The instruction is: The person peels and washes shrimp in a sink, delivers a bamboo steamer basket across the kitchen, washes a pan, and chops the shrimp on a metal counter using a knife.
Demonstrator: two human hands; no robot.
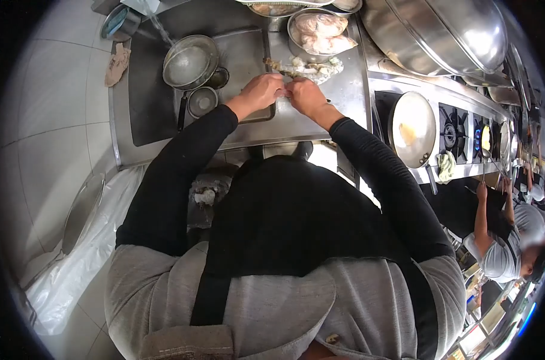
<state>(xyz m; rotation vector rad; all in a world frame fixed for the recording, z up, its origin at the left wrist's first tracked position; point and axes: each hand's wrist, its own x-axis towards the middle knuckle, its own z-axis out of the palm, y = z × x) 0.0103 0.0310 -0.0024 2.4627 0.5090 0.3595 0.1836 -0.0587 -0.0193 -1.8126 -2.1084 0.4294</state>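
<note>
Over the steel counter point(350, 108), beside the sink, my left hand point(264, 93) and my right hand point(307, 96) meet with their fingertips pinched together. Whatever lies between the fingers is too small and covered to make out. Just beyond them is a strip of wet whitish and brownish scraps point(314, 71), whose kind I cannot tell. Behind the scraps stands a metal bowl point(296, 45) heaped with pale pinkish raw-looking pieces point(323, 31).
Water runs near a strainer point(190, 63) in the sink point(146, 108), with a small pan point(201, 102) beside it. A large steel basin point(434, 30) is at upper right. Right of me, a frying pan point(413, 129) sits by lit burners, where a co-worker point(494, 252) stands.
</note>
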